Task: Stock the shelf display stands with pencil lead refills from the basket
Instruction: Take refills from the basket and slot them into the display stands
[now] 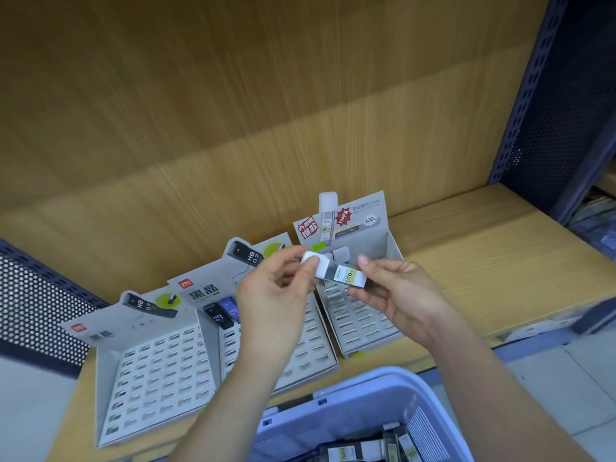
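Both hands hold one pencil lead refill (343,276), a white-capped case with a green "100" label, above the shelf. My left hand (280,295) pinches its white cap end; my right hand (393,295) grips the dark lower end. Under them stand three grey slotted display stands: the left stand (156,371), the middle stand (310,355) and the right stand (363,325). The middle stand holds a black and a blue refill (225,313) in its back row. The right stand has white-capped refills (340,253) at its back. A pale blue basket (383,391) at the bottom holds several more refills (366,450).
The stands sit on a wooden shelf (483,261) with a wood-grain back panel. Dark perforated metal uprights (546,95) flank the bay on the right and at the left (36,301). Bare shelf surface lies right of the stands. Pale floor shows at the lower right.
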The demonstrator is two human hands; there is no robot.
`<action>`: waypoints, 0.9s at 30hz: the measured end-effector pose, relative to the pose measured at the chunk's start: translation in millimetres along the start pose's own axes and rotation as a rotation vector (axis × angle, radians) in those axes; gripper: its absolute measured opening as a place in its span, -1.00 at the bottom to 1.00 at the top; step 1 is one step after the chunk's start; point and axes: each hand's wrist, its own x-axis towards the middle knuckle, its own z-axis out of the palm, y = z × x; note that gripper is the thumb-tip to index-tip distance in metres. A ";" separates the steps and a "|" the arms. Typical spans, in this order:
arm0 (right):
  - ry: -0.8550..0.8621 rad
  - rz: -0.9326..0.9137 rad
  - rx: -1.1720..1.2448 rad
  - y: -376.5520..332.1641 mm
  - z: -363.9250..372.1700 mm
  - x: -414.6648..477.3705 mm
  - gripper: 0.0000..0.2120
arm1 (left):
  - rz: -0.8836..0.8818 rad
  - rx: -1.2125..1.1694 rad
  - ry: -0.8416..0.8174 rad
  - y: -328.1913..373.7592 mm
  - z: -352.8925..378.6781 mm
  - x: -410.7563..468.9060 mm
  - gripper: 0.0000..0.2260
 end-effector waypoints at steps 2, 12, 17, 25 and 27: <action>0.010 -0.003 -0.039 -1.3 -0.1 -0.6 -0.80 | -0.063 -0.042 -0.070 3.4 -3.4 7.9 -0.86; 0.465 -0.301 -0.592 -12.2 -17.9 4.0 -0.90 | -0.066 0.118 -0.106 1.4 11.8 39.5 -0.83; 0.513 -0.274 -0.992 10.7 -51.8 12.5 -0.74 | 0.056 0.313 -0.119 0.8 33.0 52.5 -0.82; 0.439 -0.213 -1.054 35.2 -58.5 9.2 -0.70 | 0.307 0.647 -0.264 -22.6 59.3 56.0 -0.77; 0.433 -0.199 -1.044 34.5 -59.9 10.3 -0.69 | 0.327 0.682 -0.283 -30.1 59.9 56.9 -0.76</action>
